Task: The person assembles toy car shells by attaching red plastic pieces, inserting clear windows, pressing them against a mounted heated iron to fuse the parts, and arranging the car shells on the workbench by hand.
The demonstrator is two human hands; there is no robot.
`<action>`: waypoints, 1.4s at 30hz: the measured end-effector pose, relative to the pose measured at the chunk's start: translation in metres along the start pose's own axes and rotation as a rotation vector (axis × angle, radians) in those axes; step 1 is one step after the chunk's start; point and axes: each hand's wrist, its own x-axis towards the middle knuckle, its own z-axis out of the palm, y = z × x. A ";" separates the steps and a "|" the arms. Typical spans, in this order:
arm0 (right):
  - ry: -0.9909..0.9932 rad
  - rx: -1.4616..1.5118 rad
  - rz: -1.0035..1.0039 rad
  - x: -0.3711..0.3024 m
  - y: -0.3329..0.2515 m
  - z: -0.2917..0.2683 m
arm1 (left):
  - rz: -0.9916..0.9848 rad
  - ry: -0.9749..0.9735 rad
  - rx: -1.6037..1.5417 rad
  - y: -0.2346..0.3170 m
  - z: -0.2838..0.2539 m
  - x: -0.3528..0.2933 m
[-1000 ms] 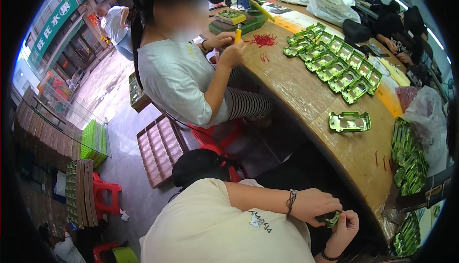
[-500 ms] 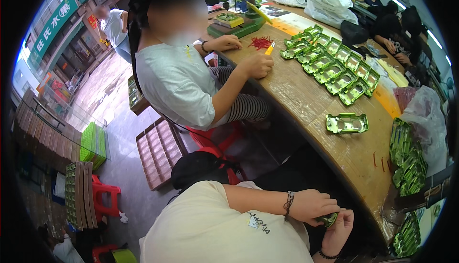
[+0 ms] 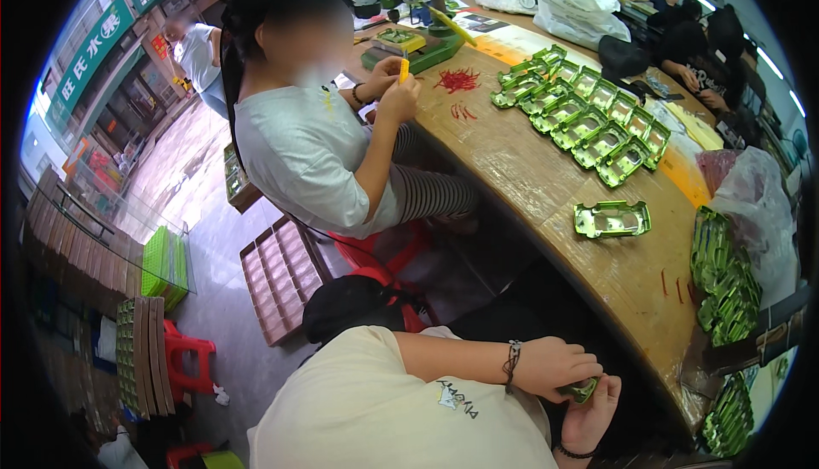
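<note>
Low in the view, just off the table's near edge, both my hands meet around a small green car body shell (image 3: 582, 390). My left hand (image 3: 556, 361), a bracelet on its wrist, is closed over the shell's upper side. From below, my right hand (image 3: 590, 411) pinches its right end with thumb and fingers. Fingers cover most of the shell. Beyond my hands, a single similar green shell (image 3: 611, 219) lies on the wooden table (image 3: 580, 273). Several thin red strips (image 3: 678, 288) lie closer to the table's right side.
Rows of green shells (image 3: 589, 115) cover the far table. More are heaped at the right beside a clear plastic bag (image 3: 755, 213). To the left, a seated co-worker holds a yellow-handled cutter (image 3: 403, 70) near red strips (image 3: 458, 81). A divided tray (image 3: 281, 280) is on the floor.
The co-worker's hands have drawn back from the table with the cutter, uncovering a few red strips. My hands keep nearly the same place and grip on the shell.
</note>
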 end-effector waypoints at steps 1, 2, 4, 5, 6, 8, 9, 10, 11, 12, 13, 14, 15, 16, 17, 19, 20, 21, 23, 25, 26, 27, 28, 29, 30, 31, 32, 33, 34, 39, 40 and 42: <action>0.002 0.002 -0.003 0.001 0.001 -0.003 | -0.002 -0.031 0.046 -0.001 0.000 0.000; -0.012 -0.114 -0.049 0.003 0.001 -0.008 | -0.004 -0.060 0.092 -0.002 -0.001 0.000; -0.025 -0.229 -0.096 0.005 0.003 -0.014 | -0.031 -0.051 0.056 0.001 0.000 0.000; -0.037 -0.194 -0.102 0.004 0.004 -0.015 | -0.060 -0.043 0.021 0.003 0.000 0.001; -0.049 -0.159 -0.107 0.004 0.005 -0.014 | -0.059 -0.044 0.021 0.005 -0.001 0.001; 0.019 -0.159 -0.142 -0.002 0.004 -0.004 | -0.195 0.012 -0.237 0.008 -0.002 0.002; 0.087 -0.159 -0.175 -0.006 0.002 0.005 | -0.193 0.010 -0.239 0.012 -0.008 0.005; 0.090 -0.159 -0.177 -0.009 -0.001 0.014 | -0.280 0.015 -0.359 0.017 -0.016 0.008; 0.045 -0.145 -0.172 -0.014 -0.004 0.022 | -0.370 0.024 -0.477 0.020 -0.020 0.009; 0.000 -0.131 -0.167 -0.016 -0.005 0.026 | -0.370 0.024 -0.478 0.020 -0.018 0.008; 0.001 -0.132 -0.167 -0.016 -0.004 0.024 | -0.368 0.042 -0.585 0.018 -0.015 0.007; -0.037 -0.147 -0.196 -0.015 -0.001 0.023 | -0.367 0.062 -0.691 0.017 -0.013 0.006; -0.074 -0.162 -0.226 -0.015 0.002 0.021 | -0.368 0.065 -0.690 0.016 -0.011 0.004; -0.076 -0.163 -0.225 -0.015 0.003 0.018 | -0.373 0.059 -0.751 0.015 -0.009 0.003; -0.093 -0.186 -0.236 -0.014 0.003 0.015 | -0.376 0.052 -0.812 0.014 -0.007 0.002; -0.111 -0.209 -0.247 -0.013 0.004 0.012 | -0.386 0.033 -0.841 0.012 -0.007 0.001; -0.131 -0.239 -0.298 -0.013 0.004 0.013 | -0.394 0.012 -0.871 0.012 -0.007 0.001; -0.151 -0.269 -0.349 -0.012 0.004 0.014 | -0.392 0.009 -0.872 0.011 -0.008 0.001; -0.110 -0.325 -0.420 -0.011 0.006 0.021 | -0.400 -0.032 -0.903 0.010 -0.009 0.002; -0.074 -0.378 -0.489 -0.009 0.009 0.020 | -0.411 -0.035 -0.915 0.010 -0.010 0.002; -0.095 -0.452 -0.512 -0.009 0.010 0.014 | -0.424 -0.036 -0.929 0.012 -0.009 0.001; -0.118 -0.524 -0.534 -0.008 0.011 0.010 | -0.432 -0.030 -0.923 0.013 -0.009 0.001; -0.128 -0.515 -0.529 -0.007 0.013 0.008 | -0.432 -0.012 -0.924 0.014 -0.008 0.000; -0.128 -0.503 -0.535 -0.008 0.013 0.007 | -0.407 -0.007 -0.949 0.012 -0.006 0.000; -0.130 -0.490 -0.539 -0.010 0.013 0.007 | -0.394 -0.013 -0.962 0.010 -0.003 -0.001; -0.120 -0.504 -0.544 -0.012 0.014 0.008 | -0.365 0.009 -0.997 0.007 0.001 -0.003; -0.129 -0.561 -0.558 -0.015 0.013 0.009 | -0.358 0.043 -1.012 0.008 0.004 -0.003; -0.140 -0.618 -0.571 -0.016 0.012 0.009 | -0.368 0.052 -1.003 0.010 0.007 -0.003; -0.152 -0.613 -0.564 -0.016 0.010 0.011 | -0.403 0.080 -1.116 0.013 0.011 -0.002; -0.321 -1.012 -0.526 -0.020 0.001 0.022 | -0.585 0.131 -1.296 0.014 0.015 0.005; -0.332 -1.007 -0.520 -0.020 0.003 0.023 | -0.633 0.122 -1.282 0.016 0.014 0.006; -0.246 -0.964 -0.451 -0.018 0.008 0.022 | -0.698 0.123 -1.218 0.019 0.013 0.008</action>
